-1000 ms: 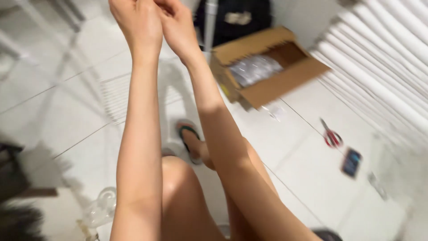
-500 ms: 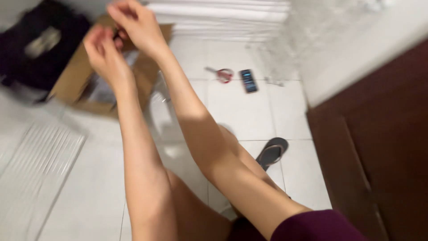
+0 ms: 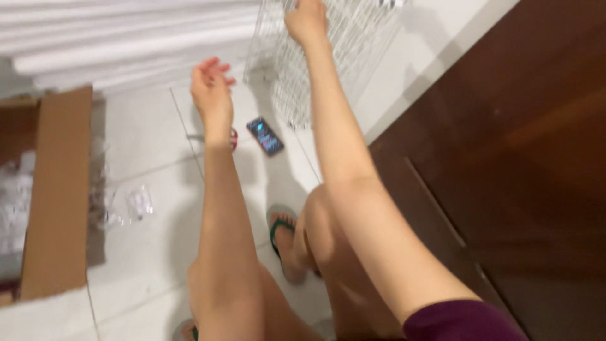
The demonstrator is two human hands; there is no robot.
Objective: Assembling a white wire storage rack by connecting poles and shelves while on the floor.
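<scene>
As the head camera looks down past two bare arms and bent knees onto a white tiled floor (image 3: 145, 252), the right hand (image 3: 307, 20) reaches to the top of the frame and rests on a white wire grid panel (image 3: 353, 44) that leans tilted against a pale wall; its fingers seem curled onto the wires, though blur makes the grip hard to confirm. The left hand (image 3: 210, 88) hangs in the air well apart from the right, fingers loosely spread and holding nothing, above the floor just left of the panel. Below that hand lies a dark phone (image 3: 265, 136) with a lit screen, flat on the tiles near the panel's lower edge, and just left of it a small red object (image 3: 234, 139) peeks out from behind the left wrist, too hidden to identify. At the left edge stands an open brown cardboard box (image 3: 57, 196), cut off by the frame, with crumpled clear plastic wrapping inside. A few small clear plastic bags (image 3: 136, 203) lie on the tiles beside it. A stack of long white slats (image 3: 126, 38) runs across the upper left. A foot in a green-strapped sandal (image 3: 284, 243) rests on the floor between the knees. A dark brown wooden door (image 3: 524, 177) fills the right side.
</scene>
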